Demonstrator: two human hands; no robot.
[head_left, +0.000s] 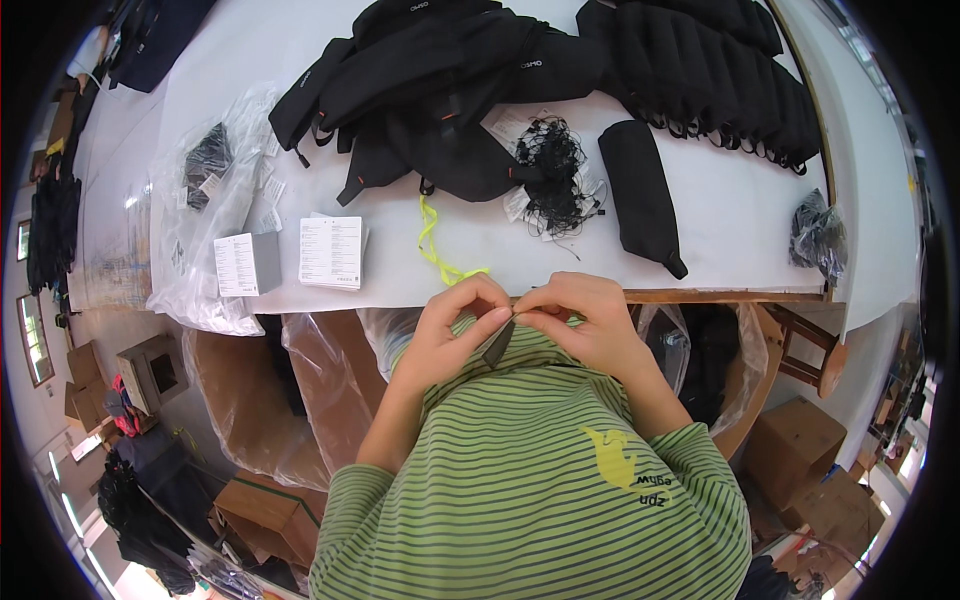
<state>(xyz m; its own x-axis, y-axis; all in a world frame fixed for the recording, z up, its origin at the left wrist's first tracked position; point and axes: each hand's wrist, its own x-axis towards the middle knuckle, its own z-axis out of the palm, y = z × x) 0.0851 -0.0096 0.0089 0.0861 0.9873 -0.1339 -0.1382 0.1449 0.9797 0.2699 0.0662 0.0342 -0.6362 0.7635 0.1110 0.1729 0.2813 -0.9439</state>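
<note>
My two hands meet just off the table's front edge, fingertips nearly touching. My left hand (459, 328) is closed in a pinch on a small dark grey tag-like piece (497, 345), which hangs below the fingers in front of my striped shirt. My right hand (585, 322) pinches at the upper end of that piece; what lies between its thumb and finger is too small to make out. Just beyond the left hand, a bright yellow-green tape (429, 240) trails across the white table (400, 290).
Black pouches lie in a heap (430, 90) and a row (710, 80); a single pouch (637, 190) rests nearer. Tangled black cords (552, 170) sit mid-table. At left are white card stacks (331, 252) and clear plastic bags (230, 150). Lined cartons (250, 400) stand under the edge.
</note>
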